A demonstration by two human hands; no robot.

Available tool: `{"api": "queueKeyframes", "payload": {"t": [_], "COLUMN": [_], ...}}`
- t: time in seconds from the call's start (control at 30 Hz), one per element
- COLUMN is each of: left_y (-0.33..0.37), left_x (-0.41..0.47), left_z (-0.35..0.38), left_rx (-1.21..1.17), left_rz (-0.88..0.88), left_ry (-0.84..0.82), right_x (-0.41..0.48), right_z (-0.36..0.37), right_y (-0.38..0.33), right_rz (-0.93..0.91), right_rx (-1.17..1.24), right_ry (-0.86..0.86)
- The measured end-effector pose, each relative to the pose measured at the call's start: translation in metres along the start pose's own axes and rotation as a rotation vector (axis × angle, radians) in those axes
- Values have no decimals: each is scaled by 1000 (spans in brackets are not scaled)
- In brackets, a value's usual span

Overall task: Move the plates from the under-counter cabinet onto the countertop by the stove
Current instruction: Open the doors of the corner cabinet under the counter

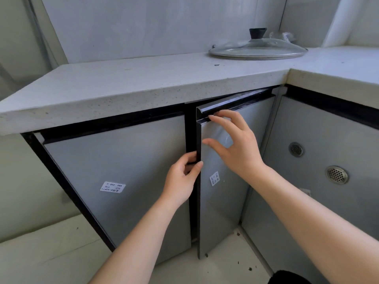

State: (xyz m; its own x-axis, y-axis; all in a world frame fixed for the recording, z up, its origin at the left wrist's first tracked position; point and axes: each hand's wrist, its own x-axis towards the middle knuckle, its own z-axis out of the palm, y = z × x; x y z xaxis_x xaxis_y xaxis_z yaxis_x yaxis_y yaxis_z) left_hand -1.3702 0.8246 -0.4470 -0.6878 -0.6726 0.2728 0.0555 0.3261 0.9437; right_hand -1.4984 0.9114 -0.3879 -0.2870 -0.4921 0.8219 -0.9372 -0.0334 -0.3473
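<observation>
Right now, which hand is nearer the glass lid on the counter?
Right. The right hand touches the top rail of the door, below the lid; the left hand grips its side edge, lower and further left.

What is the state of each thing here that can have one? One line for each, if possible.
left cabinet door: closed.
middle cabinet door: ajar, free edge pulled out slightly.
vented panel: closed.
glass lid: lying on the countertop, knob up.
left hand: grips the middle door's free edge.
right hand: straight fingertips touch that door's top rail.
</observation>
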Motion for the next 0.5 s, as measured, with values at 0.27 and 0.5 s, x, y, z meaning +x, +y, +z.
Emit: {"api": "queueKeyframes", "payload": {"t": [0.27, 0.5], "left_y": [3, 0], "left_x": [-16, -17], "left_z": [11, 19], "left_rx": [-7, -39], "left_rz": [32, 18], "left_ry": [-66, -102], "right_x": [-13, -24], "right_z": [-43, -56], "right_y": [-24, -43], "right_rz": [231, 285], "right_rx": [184, 153], "right_ry": [126, 44]}}
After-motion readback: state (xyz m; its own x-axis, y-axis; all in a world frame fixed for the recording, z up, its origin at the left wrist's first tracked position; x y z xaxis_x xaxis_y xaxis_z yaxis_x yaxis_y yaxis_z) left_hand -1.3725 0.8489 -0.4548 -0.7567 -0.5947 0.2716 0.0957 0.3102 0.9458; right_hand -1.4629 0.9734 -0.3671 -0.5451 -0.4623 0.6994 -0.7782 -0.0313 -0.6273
